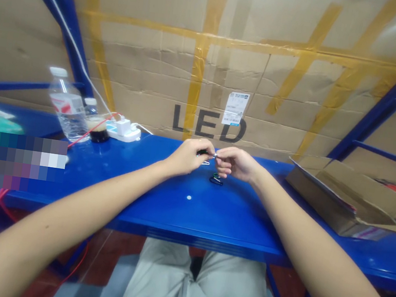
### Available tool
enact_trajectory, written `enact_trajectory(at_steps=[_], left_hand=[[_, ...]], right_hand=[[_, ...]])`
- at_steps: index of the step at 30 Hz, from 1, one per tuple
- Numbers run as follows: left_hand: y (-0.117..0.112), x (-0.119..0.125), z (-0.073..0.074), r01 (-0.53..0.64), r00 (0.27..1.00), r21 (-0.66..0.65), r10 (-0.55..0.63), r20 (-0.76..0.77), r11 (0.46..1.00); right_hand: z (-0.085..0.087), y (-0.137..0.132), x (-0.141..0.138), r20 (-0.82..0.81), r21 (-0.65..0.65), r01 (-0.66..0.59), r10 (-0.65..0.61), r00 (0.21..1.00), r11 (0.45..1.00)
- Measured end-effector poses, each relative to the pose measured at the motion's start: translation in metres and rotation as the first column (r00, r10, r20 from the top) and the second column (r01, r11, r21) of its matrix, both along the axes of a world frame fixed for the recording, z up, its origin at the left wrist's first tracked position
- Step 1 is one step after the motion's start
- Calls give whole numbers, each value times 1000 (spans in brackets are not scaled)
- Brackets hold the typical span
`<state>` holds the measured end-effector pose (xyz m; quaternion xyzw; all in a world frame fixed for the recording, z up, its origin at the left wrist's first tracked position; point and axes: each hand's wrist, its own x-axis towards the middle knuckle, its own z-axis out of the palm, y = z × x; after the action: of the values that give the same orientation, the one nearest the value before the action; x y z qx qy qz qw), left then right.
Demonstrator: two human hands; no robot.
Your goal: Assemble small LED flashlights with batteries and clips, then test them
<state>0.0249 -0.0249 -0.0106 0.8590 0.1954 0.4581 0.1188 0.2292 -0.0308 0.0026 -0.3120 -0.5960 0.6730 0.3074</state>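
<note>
Over the blue table (159, 212) my two hands meet, fingertips pinched close together. Thumb and fingers of my left hand (188, 156) are closed on a small dark piece, mostly hidden by the fingers. My right hand (234, 163) pinches a tiny silvery piece (214, 155) where the fingertips meet; its exact kind is too small to tell. A whitish loop-like piece (204, 162) shows just below my left fingers. Under my right hand lies a small black loop (216, 180), shaped like a carabiner, with a bit of green at its top.
A water bottle (69, 106), a bottle of dark liquid (96, 124) and a white power strip (125, 131) stand at the back left. An open cardboard box (337, 202) sits at the right. Large taped cardboard (149, 77) forms the back. A white dot (188, 197) marks the table.
</note>
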Motion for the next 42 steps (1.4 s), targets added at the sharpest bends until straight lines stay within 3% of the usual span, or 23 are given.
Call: enact_trajectory(at_steps=[10,16,19,22,26,28,32,37,42], left_hand=[[-2,1,2,-15,1000,3,15,4,1000],[-5,-2,3,-118,986,-55,111,-126,991],[-2,-3,2,-194,963,-88,172,-209,977],[1,-4,2,-190,957,-144,150,-249,971],[3,-3,1,-127,981,-242,87,-172,962],[3,-2,-1,-78,994,-267,54,-96,960],[1,0,-3,11,1000,-247,-14,-10,969],[-8,2,1,34,999,-160,-37,-13,987],[-16,3,6,18,999,-41,-19,-26,999]], right_hand=[[7,-7,-1,45,37,0,-1,999,999],[5,-4,-2,196,255,60,-112,974,965],[3,-3,-3,326,436,33,-192,926,899],[3,-4,-5,452,609,-39,-306,838,792],[2,-6,-6,466,765,-103,-436,770,636],[2,-5,-5,449,788,-100,-455,769,608],[3,-4,0,445,729,-97,-361,820,678],[8,-7,2,348,615,-47,-217,912,788],[8,-9,0,140,378,25,-83,987,926]])
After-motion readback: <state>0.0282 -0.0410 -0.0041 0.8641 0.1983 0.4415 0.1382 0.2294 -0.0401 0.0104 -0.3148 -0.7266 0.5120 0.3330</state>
